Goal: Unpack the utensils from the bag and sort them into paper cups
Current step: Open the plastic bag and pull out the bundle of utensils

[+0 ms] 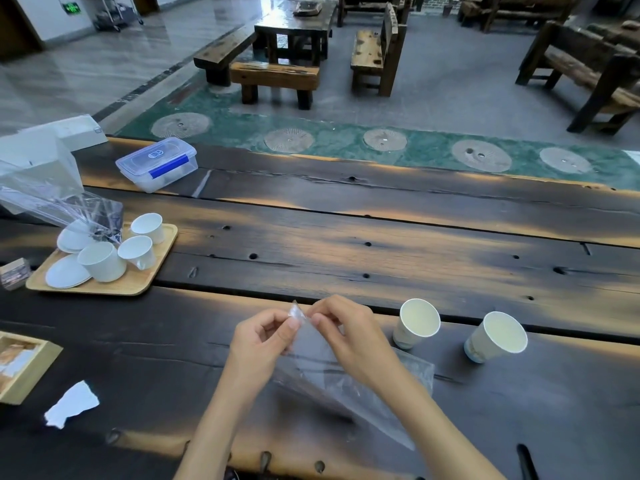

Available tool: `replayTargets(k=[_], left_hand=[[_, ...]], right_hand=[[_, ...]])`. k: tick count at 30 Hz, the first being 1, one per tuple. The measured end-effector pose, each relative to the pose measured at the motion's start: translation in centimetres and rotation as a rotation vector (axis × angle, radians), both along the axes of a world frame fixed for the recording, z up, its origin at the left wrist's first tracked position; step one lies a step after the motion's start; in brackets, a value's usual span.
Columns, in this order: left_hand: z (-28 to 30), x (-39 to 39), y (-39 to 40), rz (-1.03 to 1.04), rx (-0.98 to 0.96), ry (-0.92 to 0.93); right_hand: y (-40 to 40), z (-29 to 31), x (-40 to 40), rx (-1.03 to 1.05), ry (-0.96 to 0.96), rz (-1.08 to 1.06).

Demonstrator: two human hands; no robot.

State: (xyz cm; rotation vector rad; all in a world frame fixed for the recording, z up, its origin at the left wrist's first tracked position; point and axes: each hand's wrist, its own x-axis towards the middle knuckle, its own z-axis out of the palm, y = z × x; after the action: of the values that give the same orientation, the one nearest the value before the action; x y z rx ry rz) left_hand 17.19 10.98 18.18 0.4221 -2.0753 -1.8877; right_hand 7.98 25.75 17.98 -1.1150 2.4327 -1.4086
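Dark plank table, benches beyond; hands pinch clear bag.

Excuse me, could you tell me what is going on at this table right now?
A person is working on a clear plastic bag at the near edge of the dark wooden table. The left hand and right hand pinch the bag's top corner between their fingertips, apparently to open it. Two paper cups stand to the right, both looking empty. No utensils have been sorted yet.
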Motion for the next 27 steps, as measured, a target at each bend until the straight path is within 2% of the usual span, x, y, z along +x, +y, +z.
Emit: replayTargets(k=[4, 8, 12, 18, 22, 25, 27], left_hand=[[0.3, -0.1, 0.3, -0.025, 0.022, -0.012], [0.6, -0.4, 0.7, -0.01, 0.033, 0.006], [0.6, -0.6, 0.7, -0.003, 0.031, 0.0], [0.7, -0.7, 0.2, -0.013, 0.03, 0.017], [0.7, -1.2, 0.4, -0.015, 0.028, 0.014], [0.9, -1.5, 0.4, -0.009, 0.019, 0.017], [0.9, -1.6, 0.1, -0.003, 0.017, 0.022]], right_hand=[[-0.1, 0.0, 0.2, 0.102, 0.041, 0.07], [0.0, 0.0, -0.2, 0.016, 0.034, 0.058], [0.2, 0.4, -0.4, 0.024, 0.021, 0.02], [1.2, 1.6, -1.7, -0.066, -0.191, -0.114], [1.6, 2.0, -2.1, 0.009, -0.337, -0.042], [2.1, 1.4, -2.1, 0.23, -0.178, 0.052], [2.8, 1.3, -2.9, 0.277, -0.096, 0.031]])
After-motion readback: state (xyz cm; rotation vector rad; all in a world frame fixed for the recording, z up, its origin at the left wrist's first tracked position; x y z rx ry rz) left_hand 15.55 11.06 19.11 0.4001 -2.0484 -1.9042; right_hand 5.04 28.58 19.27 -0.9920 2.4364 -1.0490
